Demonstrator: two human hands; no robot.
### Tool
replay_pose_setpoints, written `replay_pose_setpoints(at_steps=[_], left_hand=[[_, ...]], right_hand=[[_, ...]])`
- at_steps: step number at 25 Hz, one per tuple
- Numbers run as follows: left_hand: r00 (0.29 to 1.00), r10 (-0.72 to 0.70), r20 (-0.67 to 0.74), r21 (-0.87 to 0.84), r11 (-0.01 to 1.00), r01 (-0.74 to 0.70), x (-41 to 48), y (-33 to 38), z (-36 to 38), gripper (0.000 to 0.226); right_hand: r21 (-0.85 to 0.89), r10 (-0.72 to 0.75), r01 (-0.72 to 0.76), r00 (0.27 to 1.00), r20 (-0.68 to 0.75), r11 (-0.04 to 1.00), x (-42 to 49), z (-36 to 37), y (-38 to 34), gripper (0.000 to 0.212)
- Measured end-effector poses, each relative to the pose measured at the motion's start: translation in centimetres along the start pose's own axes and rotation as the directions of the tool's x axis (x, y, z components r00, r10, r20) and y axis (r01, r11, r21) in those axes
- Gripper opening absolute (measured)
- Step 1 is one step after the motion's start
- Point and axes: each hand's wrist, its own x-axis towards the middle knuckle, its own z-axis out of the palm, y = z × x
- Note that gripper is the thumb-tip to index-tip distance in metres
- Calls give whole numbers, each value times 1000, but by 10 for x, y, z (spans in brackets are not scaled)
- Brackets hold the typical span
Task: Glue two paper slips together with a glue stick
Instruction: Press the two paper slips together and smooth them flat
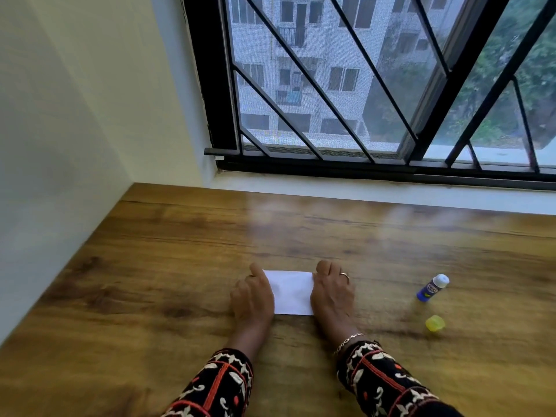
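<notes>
**A:** Hands first, going left to right. Left hand (252, 296) lies flat, palm down, on the left edge of the white paper (291, 293) at lower centre of the frame, fingers held together with the index reaching up to the top corner. Right hand (331, 291) mirrors it on the right edge, fingers side by side too, a ring on one. My guess is they're pressing the ends down so the glued joint takes.

**B:** Makes sense. One slip or two, though?

**A:** Can't tell. It reads as a single white rectangle, so if a second slip is there, it sits exactly on top or under the palms. Both short edges are covered, and so is any glue line.

**B:** And the glue?

**A:** Glue stick (432, 288) is at right of the frame, well apart from the hands, uncapped and leaning or lying, hard to say with the blur. Its yellow cap (435, 323) rests just below it on the wooden table (150, 266). Parked out of the way, probably because the gluing is over. Label's unreadable.
</notes>
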Motion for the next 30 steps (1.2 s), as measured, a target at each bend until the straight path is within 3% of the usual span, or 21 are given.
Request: replay_pose_setpoints(at_steps=[4,6,10,13,16,18,20,23,30], left_hand=[[998,56,-34,-30,998,-57,0,1,-1,29],[985,128,-116,24,992,-126,2,2,-2,25],[852,438,-288,25,893,-450,-7,11,10,20],[796,530,-294,-50,823,-566,-22,15,24,26],[814,559,-158,-87,813,-575,-31,11,22,41],[859,511,-27,-153,847,-509,-34,10,10,48],[883,470,5,-151,873,-464,-33,7,9,49],[873,450,187,-194,888,-416,-27,5,22,54],[886,401,234,-197,912,-360,-23,7,26,57]], right_hand=[[-110,-94,85,992,-87,990,-2,-5,-4,24],[-163,-169,153,982,-89,975,-2,-7,-4,25],[-237,-264,237,961,-88,942,1,-8,-5,23],[-230,-292,262,950,-108,937,0,-8,-2,23],[-213,-291,267,952,-92,940,-1,-8,0,23],[-196,-278,258,957,-83,946,-3,-5,2,23],[-149,-208,198,976,-57,969,-4,0,6,24],[-76,-87,96,990,110,992,-3,10,16,42],[-7,52,-52,991,123,999,-8,10,21,58]])
